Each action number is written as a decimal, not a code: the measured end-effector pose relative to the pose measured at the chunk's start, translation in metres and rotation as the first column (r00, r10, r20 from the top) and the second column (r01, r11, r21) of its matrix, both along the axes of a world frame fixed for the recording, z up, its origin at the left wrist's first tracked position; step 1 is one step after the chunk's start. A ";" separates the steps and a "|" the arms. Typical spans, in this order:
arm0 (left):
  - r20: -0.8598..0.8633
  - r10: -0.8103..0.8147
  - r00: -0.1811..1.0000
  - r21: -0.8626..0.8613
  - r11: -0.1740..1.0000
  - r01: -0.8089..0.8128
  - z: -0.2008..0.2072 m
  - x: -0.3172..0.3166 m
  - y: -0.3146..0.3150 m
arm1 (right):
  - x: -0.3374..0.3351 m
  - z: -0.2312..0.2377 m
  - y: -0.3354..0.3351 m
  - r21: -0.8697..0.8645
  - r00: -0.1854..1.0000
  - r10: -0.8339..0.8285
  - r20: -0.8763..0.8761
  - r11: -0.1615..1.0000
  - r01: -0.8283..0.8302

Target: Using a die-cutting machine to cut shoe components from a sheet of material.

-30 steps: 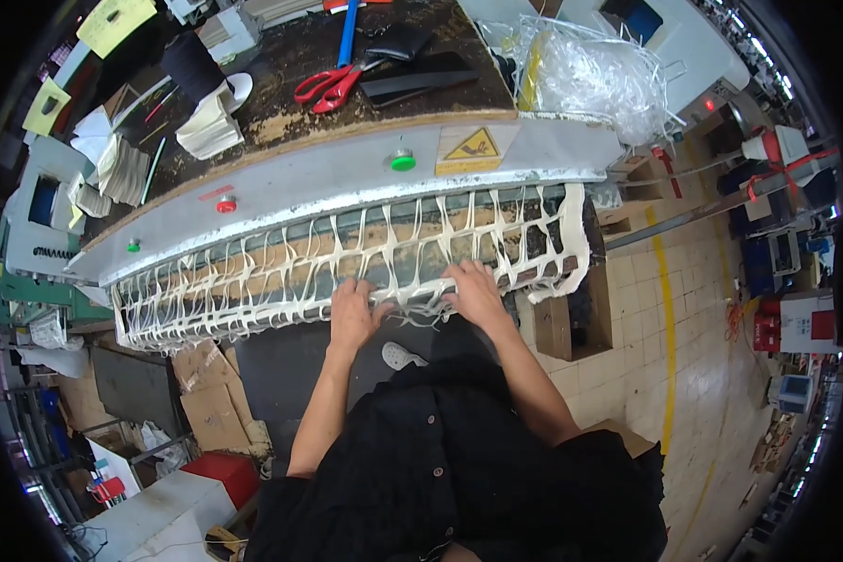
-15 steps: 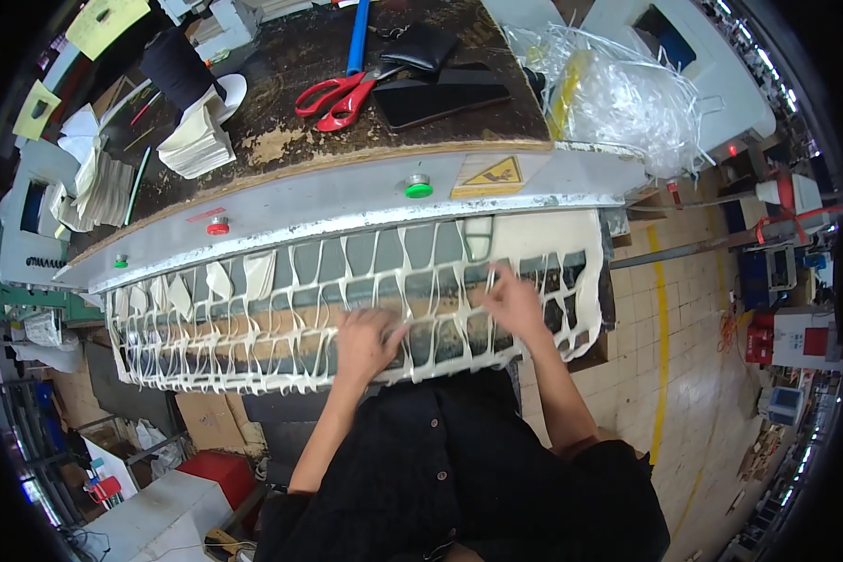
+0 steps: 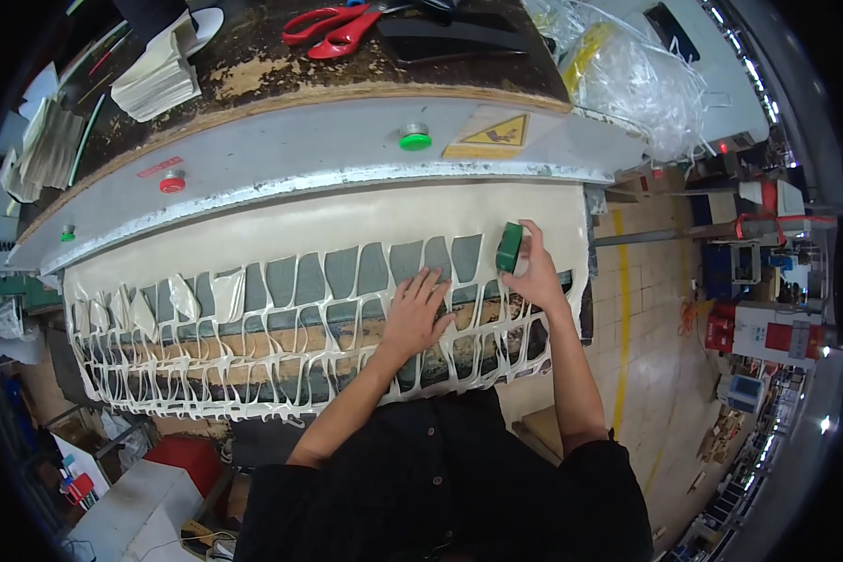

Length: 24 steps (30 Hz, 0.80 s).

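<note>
A large cream sheet, leather-like, lies over the work surface; its near part is a web of cut-out holes showing grey-green board. My right hand holds a small green cutting die between thumb and fingers, tilted, over the sheet's right part. Whether the die touches the sheet I cannot tell. My left hand lies open with fingers spread on the web of holes. Several loose cut pieces rest on the web at the left.
Behind the sheet runs a grey machine beam with a green button and a red button. On its worn top are red scissors, a black phone and stacked pieces. A clear plastic bag sits at the far right.
My right hand has taken hold of the green die. My left hand has moved right and now lies flat. The sheet has shifted nearer, showing more uncut material beyond the holes.
</note>
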<state>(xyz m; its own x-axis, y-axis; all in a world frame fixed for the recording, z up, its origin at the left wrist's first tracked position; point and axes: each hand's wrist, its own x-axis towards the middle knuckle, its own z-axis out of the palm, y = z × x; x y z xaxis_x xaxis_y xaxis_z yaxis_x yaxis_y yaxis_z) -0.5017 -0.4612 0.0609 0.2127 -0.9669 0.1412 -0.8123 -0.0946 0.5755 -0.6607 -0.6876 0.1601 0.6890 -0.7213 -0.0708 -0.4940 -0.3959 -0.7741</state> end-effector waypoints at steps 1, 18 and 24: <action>-0.028 0.015 0.999 -0.032 0.999 -0.016 0.002 -0.004 0.001 | -0.002 -0.001 -0.006 -0.066 0.995 0.021 -0.094 0.997 -0.027; -0.394 0.371 0.841 -0.174 0.868 -0.465 0.001 -0.103 -0.075 | -0.076 -0.082 -0.016 -0.264 0.965 0.261 -0.008 0.931 -0.254; -0.358 0.446 0.820 -0.251 0.800 -0.545 -0.009 -0.120 -0.075 | -0.073 -0.085 -0.020 -0.340 0.964 0.263 0.038 0.911 -0.235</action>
<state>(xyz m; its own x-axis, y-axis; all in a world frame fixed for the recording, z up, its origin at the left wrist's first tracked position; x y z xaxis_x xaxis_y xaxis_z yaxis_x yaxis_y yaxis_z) -0.6212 -0.5364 0.0523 0.7257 -0.6224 0.2932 -0.5143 -0.2079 0.8320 -0.7340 -0.7074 0.0748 0.8426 -0.4982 0.2045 -0.2875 -0.7372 -0.6115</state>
